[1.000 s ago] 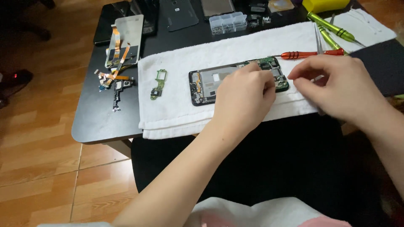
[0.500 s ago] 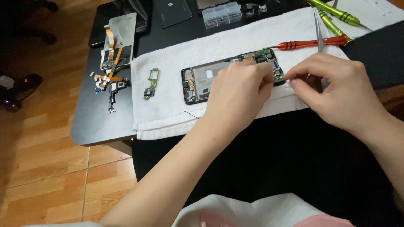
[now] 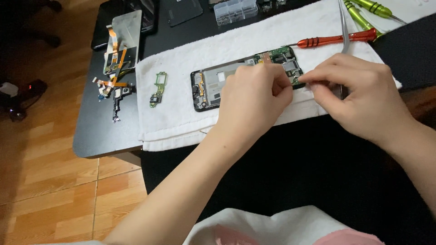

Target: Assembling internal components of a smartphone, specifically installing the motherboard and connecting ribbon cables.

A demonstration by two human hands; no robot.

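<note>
While the opened black smartphone with its exposed green circuit board (image 3: pixel 245 81) lies flat on the white towel (image 3: pixel 181 118), its long axis runs left to right, slightly rising toward the circuit board end on the right. Both hands meet exactly at this right end. The left hand (image 3: pixel 254 97) rests over the middle and lower edge of the phone, with curled fingers pressing on the frame. The right hand (image 3: pixel 359 95) comes from the right side, its thumb and forefinger pinched together at the corner of the board; whether a small part sits between them I cannot tell. Thin metal tweezers (image 3: pixel 344 27) pass under this hand, but I cannot say if it holds them. Just behind the phone lies a red-handled screwdriver (image 3: pixel 336 40), close to the right hand. A small green flex board (image 3: pixel 158 89) lies on the towel to the left, well apart, and nothing blocks the board.
</note>
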